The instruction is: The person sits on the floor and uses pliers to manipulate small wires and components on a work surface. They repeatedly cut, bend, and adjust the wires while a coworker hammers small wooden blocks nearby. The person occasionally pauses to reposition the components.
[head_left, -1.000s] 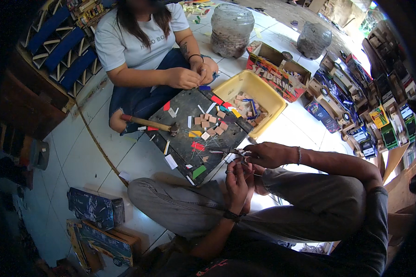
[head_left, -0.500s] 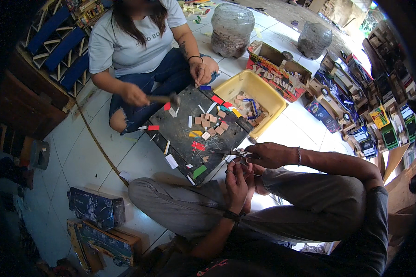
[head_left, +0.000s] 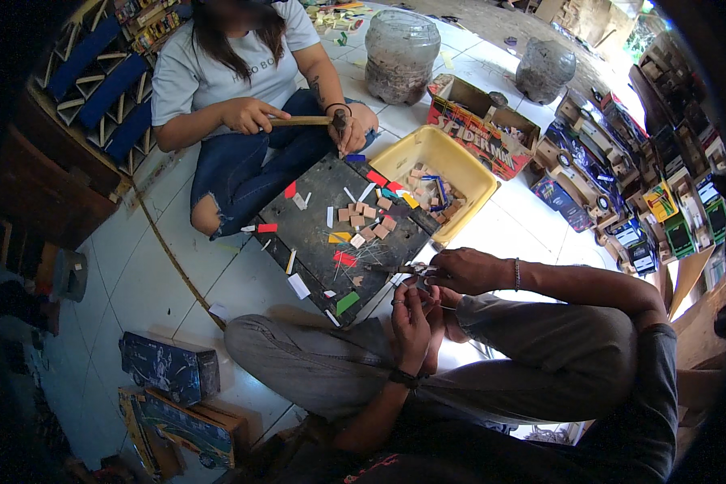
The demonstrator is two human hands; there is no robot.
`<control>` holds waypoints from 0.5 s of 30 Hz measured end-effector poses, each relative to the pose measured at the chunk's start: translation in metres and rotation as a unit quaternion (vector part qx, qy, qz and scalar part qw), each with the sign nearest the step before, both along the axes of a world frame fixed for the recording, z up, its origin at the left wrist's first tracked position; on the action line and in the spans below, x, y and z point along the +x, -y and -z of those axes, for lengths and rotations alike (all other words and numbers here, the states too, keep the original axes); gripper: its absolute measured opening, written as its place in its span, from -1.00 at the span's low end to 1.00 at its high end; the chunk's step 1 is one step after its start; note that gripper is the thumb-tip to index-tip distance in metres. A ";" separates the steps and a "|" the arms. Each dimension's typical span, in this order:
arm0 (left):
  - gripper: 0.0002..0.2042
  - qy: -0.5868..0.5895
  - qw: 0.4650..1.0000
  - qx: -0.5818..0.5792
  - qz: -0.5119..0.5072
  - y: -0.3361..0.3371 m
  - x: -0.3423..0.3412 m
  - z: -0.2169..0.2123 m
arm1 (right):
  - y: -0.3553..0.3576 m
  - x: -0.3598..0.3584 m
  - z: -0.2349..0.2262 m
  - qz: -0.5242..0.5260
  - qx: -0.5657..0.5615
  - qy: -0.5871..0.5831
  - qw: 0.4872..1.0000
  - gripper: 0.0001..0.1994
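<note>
My right hand (head_left: 462,271) is closed around a pair of pliers (head_left: 391,268), whose dark end points left over the near right edge of a low black board (head_left: 298,254). Just below it, my left hand (head_left: 412,324) has thumb and fingers pinched together, close to the right fingertips. Whatever small piece sits between them is too small to make out. On the board near the pliers lie thin wires (head_left: 369,254), a red slip (head_left: 345,259), a green slip (head_left: 348,303) and several small wooden blocks (head_left: 357,218).
Across the board a co-worker holds a hammer (head_left: 306,121) over a blue piece (head_left: 355,158) at the board's far corner. A yellow tub (head_left: 484,189) with blocks stands at the right, beside a printed carton (head_left: 480,133). Toy trucks (head_left: 573,161) crowd the far right; boxes (head_left: 169,367) lie left.
The co-worker's hammer has moved up and right, from over the board to beside their other hand. My hands and the pliers have barely moved.
</note>
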State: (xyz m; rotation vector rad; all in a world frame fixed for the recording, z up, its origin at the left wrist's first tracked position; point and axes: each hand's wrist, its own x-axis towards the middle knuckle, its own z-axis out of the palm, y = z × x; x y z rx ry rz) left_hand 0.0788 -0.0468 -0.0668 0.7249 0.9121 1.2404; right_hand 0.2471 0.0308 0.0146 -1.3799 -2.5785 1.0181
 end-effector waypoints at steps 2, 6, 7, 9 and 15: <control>-0.75 -0.025 1.000 -0.010 0.001 0.000 -0.001 -0.001 | -0.001 -0.002 0.000 -0.001 0.005 -0.006 1.000 -0.70; -0.74 -0.013 1.000 -0.022 0.013 -0.001 -0.001 -0.001 | -0.003 -0.007 -0.002 0.001 0.003 -0.008 1.000 -0.70; -0.74 -0.019 1.000 -0.014 0.008 -0.001 -0.001 0.000 | -0.004 -0.007 -0.003 0.001 -0.003 -0.001 1.000 -0.71; -0.74 0.004 1.000 -0.019 0.010 -0.001 -0.001 0.000 | -0.003 -0.008 -0.005 0.005 -0.006 0.014 1.000 -0.71; -0.74 0.001 1.000 -0.015 0.005 -0.001 -0.001 -0.006 | -0.002 -0.008 -0.003 0.013 -0.003 0.005 1.000 -0.73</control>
